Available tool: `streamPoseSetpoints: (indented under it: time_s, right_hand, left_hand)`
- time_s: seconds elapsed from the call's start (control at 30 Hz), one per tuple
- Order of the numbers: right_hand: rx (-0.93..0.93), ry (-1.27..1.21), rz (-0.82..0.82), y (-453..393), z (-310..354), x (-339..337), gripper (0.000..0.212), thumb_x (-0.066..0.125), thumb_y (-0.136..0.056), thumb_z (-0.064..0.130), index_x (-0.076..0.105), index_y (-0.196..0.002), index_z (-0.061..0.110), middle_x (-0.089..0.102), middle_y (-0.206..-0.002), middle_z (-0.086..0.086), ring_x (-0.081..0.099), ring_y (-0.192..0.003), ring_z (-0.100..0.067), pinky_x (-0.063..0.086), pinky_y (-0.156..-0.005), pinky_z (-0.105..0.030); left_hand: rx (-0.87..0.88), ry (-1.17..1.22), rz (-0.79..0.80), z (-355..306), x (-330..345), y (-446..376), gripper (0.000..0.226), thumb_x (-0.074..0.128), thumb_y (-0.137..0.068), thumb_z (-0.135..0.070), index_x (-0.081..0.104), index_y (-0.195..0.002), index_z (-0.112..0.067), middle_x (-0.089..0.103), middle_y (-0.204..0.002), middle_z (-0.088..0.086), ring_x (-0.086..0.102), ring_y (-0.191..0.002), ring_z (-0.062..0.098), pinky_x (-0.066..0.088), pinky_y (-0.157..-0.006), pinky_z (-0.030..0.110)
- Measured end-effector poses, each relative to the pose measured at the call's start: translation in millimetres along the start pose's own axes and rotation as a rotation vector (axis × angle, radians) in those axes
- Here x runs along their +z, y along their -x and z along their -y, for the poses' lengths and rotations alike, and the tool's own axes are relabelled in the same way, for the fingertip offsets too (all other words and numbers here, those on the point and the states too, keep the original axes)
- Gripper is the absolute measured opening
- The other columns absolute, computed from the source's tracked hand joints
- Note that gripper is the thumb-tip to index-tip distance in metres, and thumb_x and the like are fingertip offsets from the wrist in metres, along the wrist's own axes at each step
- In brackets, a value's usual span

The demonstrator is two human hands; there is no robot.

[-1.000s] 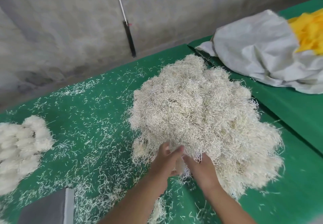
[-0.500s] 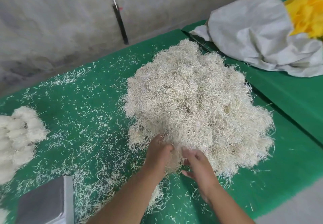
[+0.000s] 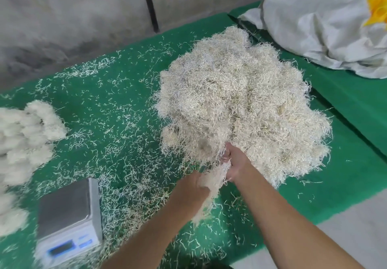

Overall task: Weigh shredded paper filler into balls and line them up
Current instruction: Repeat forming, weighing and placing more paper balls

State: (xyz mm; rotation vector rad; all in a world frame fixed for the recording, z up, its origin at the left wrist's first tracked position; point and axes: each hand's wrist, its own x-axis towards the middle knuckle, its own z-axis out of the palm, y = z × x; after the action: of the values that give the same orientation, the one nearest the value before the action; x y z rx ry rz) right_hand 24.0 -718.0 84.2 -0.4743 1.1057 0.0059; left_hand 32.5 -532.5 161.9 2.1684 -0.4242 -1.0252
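A tuft (image 3: pixel 211 181) of shredded paper sits low in the middle of the frame, caught between both hands at the near edge of the big pile (image 3: pixel 240 105). The left hand (image 3: pixel 193 188) has its fingers curled under and around the tuft, gripping it, with strands trailing down below the palm. The right hand (image 3: pixel 235 165) is tucked against the pile's edge, fingers bent into the strands right where the tuft joins the heap; whether it truly pinches or only parts them, I cannot tell.

My read: this is the pull-off, a portion being torn free for weighing. To do it well, hold back the pile with the right hand while the left draws the tuft away cleanly, so long strands don't drag extra along. Take a modest amount, since adding a pinch on the scale looks easier than picking some off.

The scale (image 3: pixel 67 216) waits at lower left, its pan bare, apart from the hands; loose strands lie all round it on the green mat (image 3: pixel 109 105). Finished balls (image 3: pixel 25 134) are bunched along the left edge, blurred, so no count.

Upper right: a grey-white sack (image 3: pixel 314 27) lies slumped open, with something yellow (image 3: pixel 377 2) showing inside at the frame's corner; what it is, I can't make out.
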Motion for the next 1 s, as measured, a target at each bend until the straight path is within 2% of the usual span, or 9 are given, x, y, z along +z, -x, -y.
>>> streamPoseSetpoints:
  time_s: [0.1, 0.2, 0.43, 0.53, 0.63, 0.7, 0.8, 0.9, 1.0]
  right_hand:
    - [-0.008, 0.07, -0.029, -4.9, -3.3, 11.5, 0.04, 0.075, -0.094, 0.037, 0.066, -0.118, 0.007, 0.057, -0.122, -0.012, 0.051, -0.11, -0.036, 0.029, -0.118, -0.067]
    - [-0.012, 0.064, -0.058, -8.5, -2.6, 21.1, 0.024, 0.071, -0.098, 0.034, 0.067, -0.092, 0.011, 0.053, -0.09, -0.007, 0.04, -0.07, -0.023, 0.047, -0.08, -0.046]
    - [-0.218, 0.314, -0.296, -13.4, 16.9, -23.9, 0.029, 0.07, -0.101, 0.034, 0.064, -0.085, 0.011, 0.062, -0.08, -0.003, 0.048, -0.062, -0.012, 0.043, -0.056, -0.029]
    - [-0.242, 0.659, -0.253, -14.2, 0.9, -36.7, 0.036, 0.069, -0.096, 0.035, 0.062, -0.109, 0.002, 0.066, -0.106, -0.016, 0.066, -0.087, -0.026, 0.059, -0.077, -0.039]
    - [-0.17, 0.853, -0.151, 7.6, -18.9, -33.2, 0.093, 0.081, -0.087, 0.051, 0.042, -0.151, -0.005, 0.047, -0.155, -0.028, 0.047, -0.141, -0.05, 0.038, -0.114, -0.062]
    - [-0.191, 0.993, -0.143, 26.6, -30.5, -36.5, 0.085, 0.078, -0.089, 0.051, 0.052, -0.144, -0.008, 0.057, -0.147, -0.027, 0.059, -0.131, -0.043, 0.046, -0.11, -0.054]
    - [-0.417, 1.133, -0.28, 57.7, -52.7, -40.9, 0.061, 0.071, -0.096, 0.048, 0.066, -0.124, -0.007, 0.073, -0.095, -0.01, 0.068, -0.073, -0.017, 0.062, -0.093, -0.048]
    - [-0.75, 1.108, -0.328, 105.0, -82.0, -15.0, 0.084, 0.061, -0.097, 0.062, 0.031, -0.161, 0.017, 0.041, -0.162, -0.004, 0.047, -0.144, -0.02, 0.034, -0.122, -0.047]
    - [-0.888, 0.951, -0.007, 153.6, -97.1, 31.4, 0.078, 0.047, -0.094, 0.079, 0.024, -0.161, 0.046, 0.027, -0.166, 0.024, 0.031, -0.15, -0.002, 0.023, -0.125, -0.04]
  left_hand:
    - [-0.03, 0.054, -0.041, 5.8, -13.3, 14.3, 0.055, 0.058, -0.096, -0.008, 0.048, -0.149, -0.015, 0.053, -0.065, -0.004, 0.032, -0.036, 0.0, 0.031, -0.036, 0.017]
    - [-0.03, 0.08, -0.058, 8.8, -34.9, 28.9, 0.038, 0.062, -0.093, -0.011, 0.056, -0.124, -0.031, 0.056, -0.052, -0.006, 0.034, -0.035, 0.001, 0.031, -0.035, 0.017]
    - [-0.21, 0.027, -0.401, 62.0, -122.1, 87.0, 0.021, 0.073, -0.085, -0.016, 0.065, -0.102, -0.026, 0.069, -0.072, 0.004, 0.05, -0.055, 0.011, 0.051, -0.054, 0.03]
    - [-0.277, 0.115, -0.527, 87.1, -153.8, 117.1, 0.022, 0.075, -0.084, -0.016, 0.064, -0.102, -0.022, 0.068, -0.081, 0.02, 0.055, -0.061, 0.021, 0.05, -0.05, 0.03]
    - [-0.268, 0.168, -0.596, 96.3, -165.9, 132.9, 0.043, 0.077, -0.081, -0.01, 0.066, -0.113, -0.038, 0.071, -0.08, 0.008, 0.056, -0.06, 0.022, 0.044, -0.038, 0.02]
    - [-0.238, 0.176, -0.584, 91.5, -162.0, 135.5, 0.059, 0.074, -0.08, -0.001, 0.067, -0.108, -0.053, 0.073, -0.08, -0.002, 0.055, -0.059, 0.023, 0.044, -0.04, 0.022]
    - [-0.202, 0.29, -0.569, 81.3, -150.4, 131.8, 0.074, 0.061, -0.082, 0.014, 0.071, -0.092, -0.058, 0.076, -0.085, -0.009, 0.058, -0.075, 0.031, 0.045, -0.06, 0.036]
    - [-0.222, 0.401, -0.593, 74.1, -138.3, 121.6, 0.063, 0.05, -0.092, 0.016, 0.078, -0.096, -0.041, 0.075, -0.079, 0.006, 0.056, -0.061, 0.024, 0.039, -0.049, 0.023]
    - [-0.182, 0.436, -0.549, 57.1, -121.1, 111.8, 0.047, 0.046, -0.095, 0.016, 0.073, -0.096, -0.021, 0.073, -0.08, 0.007, 0.043, -0.039, 0.002, 0.03, -0.031, 0.013]
